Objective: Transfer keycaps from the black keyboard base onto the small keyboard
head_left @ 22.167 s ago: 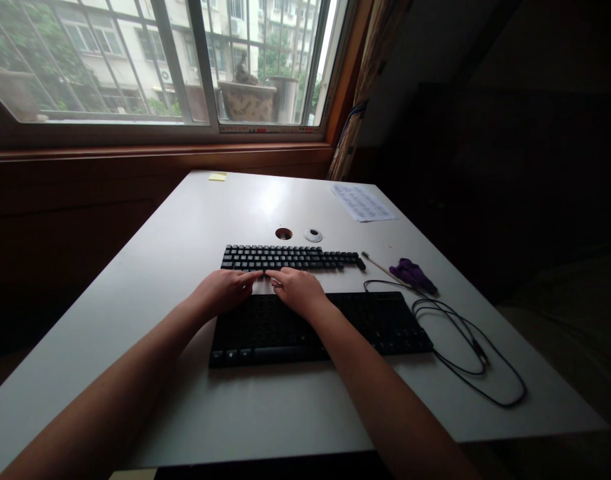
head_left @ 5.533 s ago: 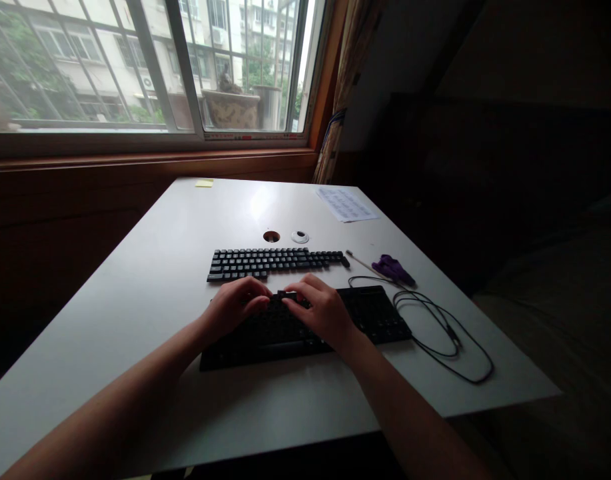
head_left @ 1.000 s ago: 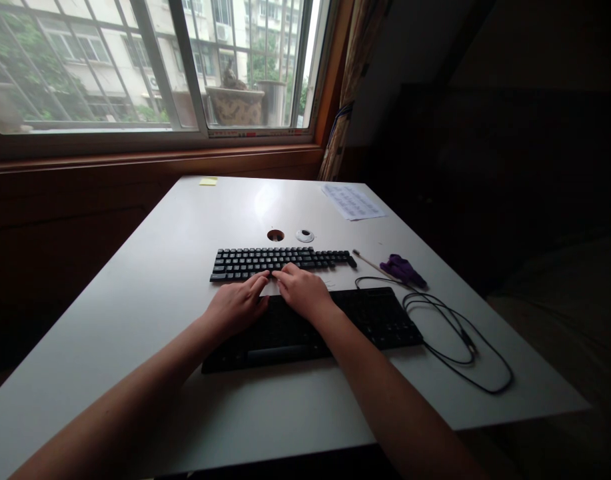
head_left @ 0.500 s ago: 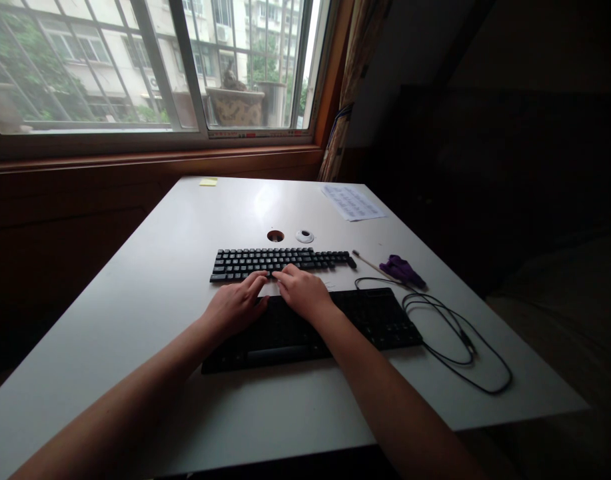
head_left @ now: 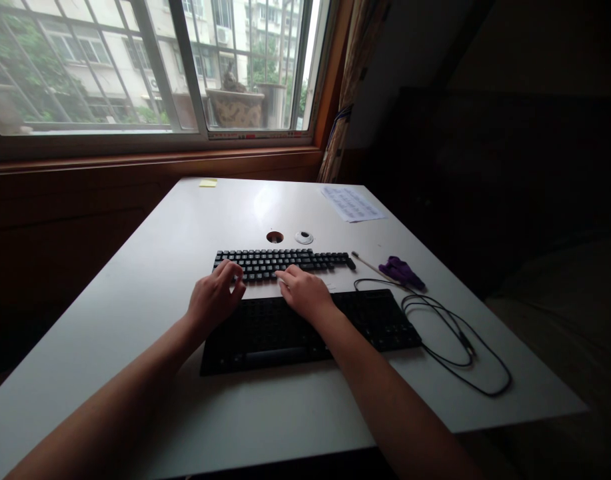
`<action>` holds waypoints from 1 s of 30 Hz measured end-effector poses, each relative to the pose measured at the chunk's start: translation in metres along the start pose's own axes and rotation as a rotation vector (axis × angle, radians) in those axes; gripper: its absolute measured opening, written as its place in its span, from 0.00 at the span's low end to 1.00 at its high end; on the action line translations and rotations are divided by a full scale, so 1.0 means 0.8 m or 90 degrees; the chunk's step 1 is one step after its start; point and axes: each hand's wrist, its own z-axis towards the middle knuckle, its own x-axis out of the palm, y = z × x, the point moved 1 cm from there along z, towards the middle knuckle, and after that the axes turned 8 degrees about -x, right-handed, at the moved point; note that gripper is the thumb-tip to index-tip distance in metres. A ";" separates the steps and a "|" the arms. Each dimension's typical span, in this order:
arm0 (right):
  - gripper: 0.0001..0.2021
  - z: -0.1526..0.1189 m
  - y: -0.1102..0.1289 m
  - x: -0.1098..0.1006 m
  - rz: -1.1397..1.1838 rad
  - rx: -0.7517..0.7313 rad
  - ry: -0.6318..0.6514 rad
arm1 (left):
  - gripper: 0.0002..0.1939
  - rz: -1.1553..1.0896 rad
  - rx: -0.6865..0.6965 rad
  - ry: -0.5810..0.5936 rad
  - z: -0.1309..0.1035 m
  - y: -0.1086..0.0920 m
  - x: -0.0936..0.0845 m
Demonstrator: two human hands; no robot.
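Black keycaps [head_left: 265, 263] lie in rows on the white table, in the layout of a keyboard. Just nearer to me is the black keyboard base [head_left: 268, 333], its top dark and without visible caps. My left hand [head_left: 214, 293] is at the left end of the rows, fingers curled over the nearest caps and thumb apart from them; I see nothing held. My right hand [head_left: 305, 290] is above the base's back edge. Its fingertips touch the bottom row of keycaps near the middle, and the thumb's underside is hidden.
A black cable [head_left: 460, 333] loops to the right of the base. Behind it are a purple cloth [head_left: 401, 272] and a thin brush-like stick [head_left: 370, 265]. Farther back are a printed paper [head_left: 355, 203], a cable hole [head_left: 274, 237], its white cover [head_left: 304, 237] and a yellow note [head_left: 208, 183].
My left hand has moved left from the middle of the bottom row to its left end, with the fingers more curled. The right hand has hardly moved.
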 end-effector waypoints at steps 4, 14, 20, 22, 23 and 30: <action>0.20 0.003 0.004 -0.001 0.002 -0.013 0.019 | 0.03 -0.011 -0.006 0.004 0.001 0.001 0.001; 0.22 0.010 0.016 0.001 -0.004 -0.013 0.063 | 0.04 -0.005 0.001 0.013 0.001 -0.002 0.003; 0.21 0.009 0.015 0.003 -0.010 -0.016 0.048 | 0.04 -0.002 0.007 0.022 0.001 -0.003 0.002; 0.21 0.009 0.015 0.003 -0.015 -0.014 0.054 | 0.05 -0.009 0.010 0.026 0.001 -0.004 0.002; 0.21 0.009 0.016 0.003 -0.017 -0.014 0.056 | 0.05 -0.011 0.011 0.026 0.001 -0.004 0.003; 0.21 0.009 0.018 0.002 -0.020 -0.033 0.049 | 0.05 -0.005 0.015 0.033 0.000 -0.004 0.008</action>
